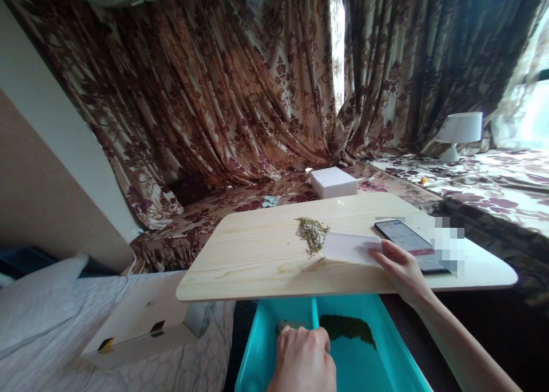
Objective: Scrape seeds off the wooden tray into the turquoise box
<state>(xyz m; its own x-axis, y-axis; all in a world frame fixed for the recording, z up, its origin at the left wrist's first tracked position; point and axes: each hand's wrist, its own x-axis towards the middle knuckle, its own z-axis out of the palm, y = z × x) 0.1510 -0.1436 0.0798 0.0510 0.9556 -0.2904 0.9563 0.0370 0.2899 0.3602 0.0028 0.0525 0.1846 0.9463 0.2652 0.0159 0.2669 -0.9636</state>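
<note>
My right hand [398, 263] grips the right end of a flat white card [349, 248] between thumb and fingers. The card's left edge touches a loose heap of small greenish-brown dried bits [312, 234] on a light wooden tabletop [244, 260]. Below the near edge, my left hand [305, 357] is closed, back upward, over a turquoise bin [253, 352] with a divider. Its fingertips are hidden, so what they hold, if anything, does not show. Dark green dried material [348, 329] lies in the bin's right compartment; something pale is partly visible behind my left hand.
A phone [407, 246] lies right of my right hand, beside a blurred patch. Past the table are a white box [333, 181], a grey cloth [270, 201] and a lamp [458, 131]. A flat white carton [146, 317] rests on the bed at left.
</note>
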